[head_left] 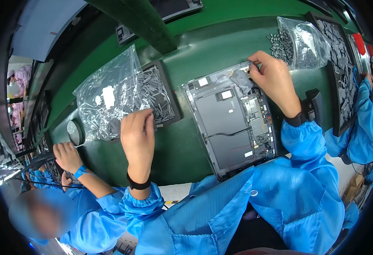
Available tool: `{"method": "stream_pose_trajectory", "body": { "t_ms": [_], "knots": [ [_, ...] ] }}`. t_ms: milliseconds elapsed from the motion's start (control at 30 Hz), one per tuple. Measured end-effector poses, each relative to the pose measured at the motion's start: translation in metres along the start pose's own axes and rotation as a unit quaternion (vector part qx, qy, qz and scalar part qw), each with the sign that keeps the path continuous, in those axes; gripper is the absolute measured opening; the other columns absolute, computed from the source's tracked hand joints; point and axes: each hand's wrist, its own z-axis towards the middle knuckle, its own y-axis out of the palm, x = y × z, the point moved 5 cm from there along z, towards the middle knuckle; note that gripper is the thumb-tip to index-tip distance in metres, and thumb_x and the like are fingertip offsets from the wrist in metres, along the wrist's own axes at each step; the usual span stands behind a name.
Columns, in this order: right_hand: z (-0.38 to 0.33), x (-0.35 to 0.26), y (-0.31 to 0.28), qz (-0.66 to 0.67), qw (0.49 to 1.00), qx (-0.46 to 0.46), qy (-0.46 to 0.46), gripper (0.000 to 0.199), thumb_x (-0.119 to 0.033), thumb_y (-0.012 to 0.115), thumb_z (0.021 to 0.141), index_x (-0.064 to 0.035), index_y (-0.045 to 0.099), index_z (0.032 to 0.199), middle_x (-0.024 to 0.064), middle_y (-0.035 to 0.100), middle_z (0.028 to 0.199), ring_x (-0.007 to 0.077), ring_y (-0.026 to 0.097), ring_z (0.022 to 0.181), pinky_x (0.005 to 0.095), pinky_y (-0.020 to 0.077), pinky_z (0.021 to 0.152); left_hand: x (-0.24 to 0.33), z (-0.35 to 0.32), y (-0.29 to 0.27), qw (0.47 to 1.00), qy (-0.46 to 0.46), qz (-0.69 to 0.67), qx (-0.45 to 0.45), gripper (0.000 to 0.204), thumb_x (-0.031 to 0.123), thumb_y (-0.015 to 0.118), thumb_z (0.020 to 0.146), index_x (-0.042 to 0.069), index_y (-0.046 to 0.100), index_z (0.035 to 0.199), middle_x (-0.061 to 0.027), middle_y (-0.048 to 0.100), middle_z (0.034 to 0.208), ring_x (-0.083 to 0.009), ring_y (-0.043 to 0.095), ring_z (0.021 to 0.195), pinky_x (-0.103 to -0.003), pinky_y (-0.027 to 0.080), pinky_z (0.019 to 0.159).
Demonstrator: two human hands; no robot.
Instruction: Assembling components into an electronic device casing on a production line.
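Note:
In front of me on the green bench lies an opened tablet-like device (pixel 225 112), with a flat dark battery area, a black cable and circuit boards along its right side. My right hand (pixel 273 78) is at its far right corner, thumb and forefinger closed together; whatever they pinch is too small to make out. My left hand (pixel 137 136) is at the near edge of a black tray (pixel 171 95) of small dark grey strips (pixel 152 89). Its fingertips are pinched together, and what they may hold is hidden. A clear plastic bag (pixel 110 95) of similar pieces lies partly over the tray.
Another clear bag (pixel 307 44) lies beside a heap of small black pieces (pixel 281 46) at the far right. Next to it is a long black tray (pixel 337 72) of grey parts. A green post (pixel 146 25) rises beyond. Co-workers' hands (pixel 67 157) are at the left.

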Motion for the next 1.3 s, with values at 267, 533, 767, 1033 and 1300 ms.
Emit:
{"method": "stream_pose_trajectory", "body": {
  "t_ms": [267,533,767,1033,1300],
  "knots": [
    [-0.001,-0.006,0.002,-0.007,1.0,0.002,-0.011,0.016,-0.006,0.06,0.078,-0.0005,0.063,0.093,0.0195,0.065,0.075,0.0375,0.064,0.069,0.0441,0.0518,0.063,-0.005,0.016,0.013,0.996,-0.023,-0.042,-0.072,0.02,0.003,0.069,0.081,0.003,0.066,0.101,-0.0118,0.062,0.083,-0.0265,0.06,0.077,-0.037,0.048,0.073],
    [0.0,-0.005,0.002,-0.014,1.0,-0.003,-0.021,0.017,-0.005,0.059,0.078,0.0003,0.062,0.093,0.0204,0.064,0.075,0.0381,0.063,0.069,0.0451,0.0509,0.063,-0.025,0.028,0.028,0.985,-0.088,-0.104,-0.106,0.019,0.004,0.069,0.083,0.001,0.065,0.101,-0.0098,0.058,0.077,-0.0198,0.056,0.068,-0.031,0.047,0.064],
    [-0.002,0.0,-0.001,0.013,1.0,0.014,-0.017,0.016,-0.006,0.06,0.078,-0.0001,0.063,0.092,0.0204,0.066,0.078,0.0381,0.064,0.07,0.0446,0.0519,0.064,-0.014,0.043,0.031,0.996,0.022,-0.052,-0.065,0.013,0.002,0.068,0.084,0.001,0.065,0.096,-0.0099,0.058,0.081,-0.0188,0.056,0.067,-0.03,0.046,0.061],
    [-0.001,0.007,0.0,0.088,0.996,-0.028,0.01,0.022,-0.009,0.06,0.08,-0.0016,0.067,0.1,0.0195,0.068,0.081,0.0349,0.067,0.07,0.0413,0.0541,0.066,-0.018,0.033,0.02,0.999,0.008,-0.031,-0.038,0.008,0.003,0.066,0.086,0.0,0.064,0.093,-0.0134,0.062,0.082,-0.0214,0.059,0.068,-0.032,0.047,0.061],
    [-0.014,0.01,-0.024,0.26,0.965,0.034,0.027,0.019,-0.006,0.061,0.087,-0.0019,0.069,0.104,0.0049,0.071,0.084,0.0052,0.055,0.062,0.0221,0.0462,0.057,0.04,0.027,0.016,0.843,-0.21,-0.495,-0.005,0.017,-0.003,0.063,0.088,-0.006,0.063,0.105,-0.0125,0.069,0.089,-0.0148,0.065,0.071,-0.025,0.054,0.066]
  ]
}}
